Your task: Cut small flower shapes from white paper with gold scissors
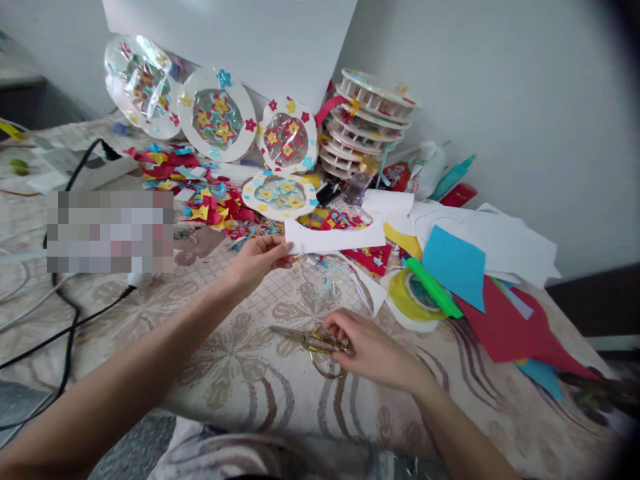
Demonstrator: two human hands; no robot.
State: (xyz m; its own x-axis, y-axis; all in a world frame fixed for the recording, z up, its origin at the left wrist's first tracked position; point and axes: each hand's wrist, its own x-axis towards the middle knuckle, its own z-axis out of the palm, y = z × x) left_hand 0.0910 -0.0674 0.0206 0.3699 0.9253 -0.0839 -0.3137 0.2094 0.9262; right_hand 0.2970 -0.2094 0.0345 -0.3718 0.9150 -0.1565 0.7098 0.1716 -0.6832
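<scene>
Between the thumb and fingers of my left hand (265, 255) is the left end of a white paper piece (340, 241) with a curved cut along its upper edge. My right hand (367, 347) is closed on the handle of gold-handled scissors (305, 339), low over the patterned tablecloth (240, 353). The blades point left, and one handle loop hangs below the fingers. A thin curved white offcut (367, 287) lies between the paper piece and my right hand. Small paper scraps (325, 280) are scattered under the paper piece.
Star-decorated round paper frames (217, 115) lean at the back beside a stack of white rings (370, 120). Colored paper scraps (215, 207) are heaped in front. At right lie a green cutter-like tool (434, 288), a blue sheet (454, 261) and red paper (500, 323). Black cables (75, 313) run along the left.
</scene>
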